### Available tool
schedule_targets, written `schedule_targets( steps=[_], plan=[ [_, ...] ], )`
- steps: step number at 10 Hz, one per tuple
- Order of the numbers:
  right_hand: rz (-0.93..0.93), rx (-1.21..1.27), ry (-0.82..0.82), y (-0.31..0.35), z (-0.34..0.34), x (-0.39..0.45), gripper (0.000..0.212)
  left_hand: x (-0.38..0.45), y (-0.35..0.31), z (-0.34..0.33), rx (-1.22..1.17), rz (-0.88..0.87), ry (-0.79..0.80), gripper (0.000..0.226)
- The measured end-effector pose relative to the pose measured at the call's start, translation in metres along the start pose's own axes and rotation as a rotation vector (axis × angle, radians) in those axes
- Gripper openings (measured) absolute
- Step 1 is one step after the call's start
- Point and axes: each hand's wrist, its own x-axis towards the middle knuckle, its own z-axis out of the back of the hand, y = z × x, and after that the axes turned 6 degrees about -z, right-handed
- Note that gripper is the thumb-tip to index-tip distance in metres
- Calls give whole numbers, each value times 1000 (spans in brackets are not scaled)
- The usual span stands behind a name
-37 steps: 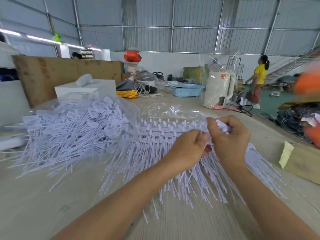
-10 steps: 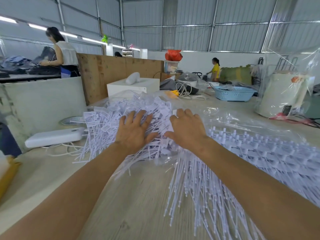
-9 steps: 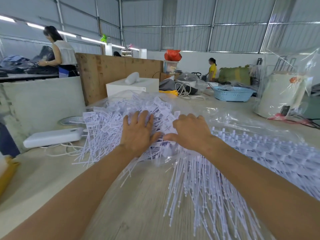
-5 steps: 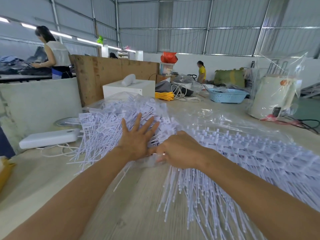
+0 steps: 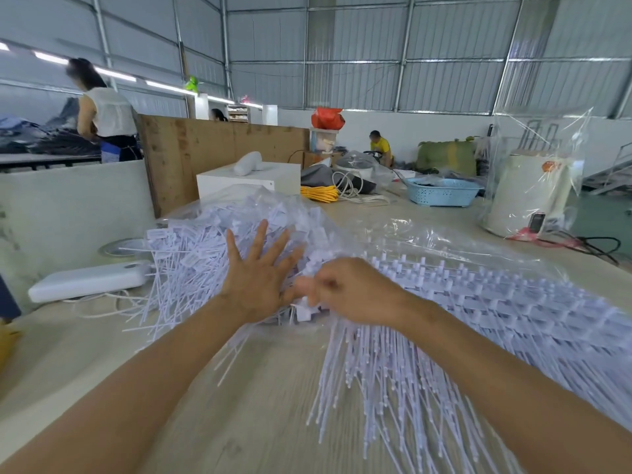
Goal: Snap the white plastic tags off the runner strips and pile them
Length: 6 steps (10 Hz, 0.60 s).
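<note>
Pressing your left hand (image 5: 254, 283) flat, fingers spread, on the tag pile (image 5: 205, 254) at ten o'clock, keep your right hand (image 5: 345, 292), curled around tags, low and drop them alongside.

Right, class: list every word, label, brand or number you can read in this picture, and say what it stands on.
No text reads clearly.
Orange mark on the white appliance in clear wrap: too blurred.
Small dark tag at its base: too small.
White plastic tags in the pile: no print legible.

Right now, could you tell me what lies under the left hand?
The left hand presses flat on the pile of loose white tags; the table beneath them is hidden.
</note>
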Motion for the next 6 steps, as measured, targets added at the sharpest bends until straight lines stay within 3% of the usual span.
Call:
schedule_targets(
  steps=[1, 2, 3, 4, 6],
  plan=[
    [-49, -414, -213, 1, 7, 20, 25, -15, 2, -9, -66, 19, -39, 91],
    [-117, -797, -357, -1, 5, 32, 45, -18, 6, -15, -115, 70, 18, 95],
    [-171, -977, -514, -6, 5, 42, 59, -14, 10, -18, -118, 69, 53, 93],
    [-372, -923, -542, -9, 10, 42, 61, -13, 10, -13, -119, 101, 91, 94],
    [-327, -778, -312, -41, 10, 22, 46, -37, 2, 9, -134, 118, 45, 97]
  ],
)
